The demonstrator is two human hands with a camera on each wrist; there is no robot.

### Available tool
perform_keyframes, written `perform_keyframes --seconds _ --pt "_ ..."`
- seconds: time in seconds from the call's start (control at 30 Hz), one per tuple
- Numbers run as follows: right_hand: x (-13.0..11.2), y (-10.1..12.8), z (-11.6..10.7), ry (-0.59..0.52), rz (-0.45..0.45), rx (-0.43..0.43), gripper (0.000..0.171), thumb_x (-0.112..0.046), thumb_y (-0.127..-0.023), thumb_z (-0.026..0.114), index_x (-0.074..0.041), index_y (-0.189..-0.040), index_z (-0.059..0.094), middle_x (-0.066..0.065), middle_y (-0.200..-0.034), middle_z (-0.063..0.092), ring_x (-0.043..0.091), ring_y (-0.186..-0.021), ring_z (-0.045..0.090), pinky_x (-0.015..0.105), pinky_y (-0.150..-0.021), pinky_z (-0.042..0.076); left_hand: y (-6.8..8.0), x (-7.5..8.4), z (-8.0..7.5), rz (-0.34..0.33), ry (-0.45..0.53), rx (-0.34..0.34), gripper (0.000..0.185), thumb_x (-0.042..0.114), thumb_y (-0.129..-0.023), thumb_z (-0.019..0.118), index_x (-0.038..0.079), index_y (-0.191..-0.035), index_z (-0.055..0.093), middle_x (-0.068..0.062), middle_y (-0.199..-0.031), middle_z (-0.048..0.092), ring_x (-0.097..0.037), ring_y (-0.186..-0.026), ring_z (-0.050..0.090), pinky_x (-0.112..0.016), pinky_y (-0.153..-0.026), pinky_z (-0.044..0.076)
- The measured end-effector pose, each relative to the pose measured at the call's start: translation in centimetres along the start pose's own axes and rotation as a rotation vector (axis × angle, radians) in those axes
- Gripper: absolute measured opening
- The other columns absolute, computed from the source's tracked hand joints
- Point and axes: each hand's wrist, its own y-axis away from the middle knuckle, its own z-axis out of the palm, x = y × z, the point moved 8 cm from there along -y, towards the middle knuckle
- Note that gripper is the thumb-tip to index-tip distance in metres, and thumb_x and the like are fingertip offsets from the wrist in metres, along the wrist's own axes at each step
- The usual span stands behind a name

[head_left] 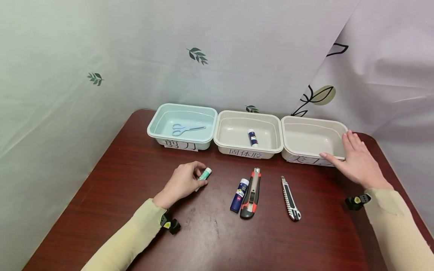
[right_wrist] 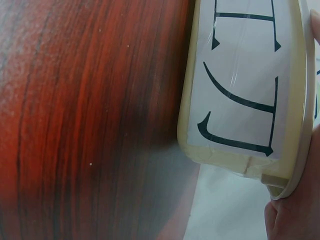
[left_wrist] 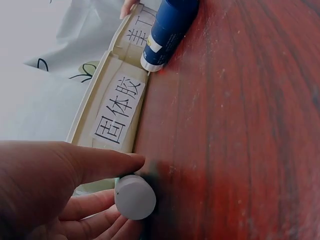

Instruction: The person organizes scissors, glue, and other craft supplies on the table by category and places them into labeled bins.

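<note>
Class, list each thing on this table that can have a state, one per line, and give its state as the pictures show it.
Left hand: grips a small glue stick on the table.
Right hand: fingers straight, resting on the right tub.
Scissors: closed, lying in the left tub.
Middle tub: holds one capped glue stick.
Blue glue stick: capped, lying on the table.
Red knife: no blade showing.
Grey knife: no blade showing.

The surface (head_left: 135, 180) is dark reddish-brown with wood grain. The left tray (head_left: 154, 132) is pale mint green; the middle tray (head_left: 218, 139) and right tray (head_left: 286, 150) are cream, each labelled in black on white. The small tube (head_left: 205, 173) is mint green and white. The glue stick (head_left: 239, 190) is navy. The cutter (head_left: 251, 194) is red and black. The sleeves (head_left: 135, 233) are beige.
</note>
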Motion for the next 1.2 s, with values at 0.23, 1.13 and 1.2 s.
perform_keyframes --seconds 0.23,1.13,1.2 --pt "0.1 0.0 0.1 0.008 -0.002 -0.002 0.104 -0.057 -0.097 0.058 0.014 -0.155 0.01 0.032 -0.163 0.0 0.039 -0.152 -0.007 0.049 -0.121 -0.003 -0.2 0.4 0.2 0.013 -0.011 -0.014 0.029 0.015 -0.084 0.084 0.009 -0.11 0.074 0.007 -0.082 0.062 -0.009 -0.069 0.056 -0.032 -0.067 0.048" --pt "-0.1 0.1 0.0 0.015 0.002 -0.006 0.105 -0.058 -0.097 0.058 0.014 -0.155 0.009 0.03 -0.164 -0.005 0.038 -0.152 -0.008 0.049 -0.121 -0.003 -2.6 3.5 -2.3 0.054 0.092 0.06 0.034 0.014 -0.087 0.082 0.006 -0.119 0.072 0.002 -0.087 0.068 -0.01 -0.071 0.062 -0.032 -0.068 0.053" --pt "-0.1 0.0 0.0 0.015 0.0 -0.005 0.105 -0.058 -0.097 0.058 0.014 -0.155 0.009 0.03 -0.164 -0.004 0.039 -0.152 -0.007 0.049 -0.121 -0.003 -2.8 3.9 -2.6 0.057 0.102 0.072 0.033 0.015 -0.088 0.081 0.007 -0.119 0.072 0.002 -0.088 0.068 -0.011 -0.072 0.063 -0.032 -0.068 0.052"
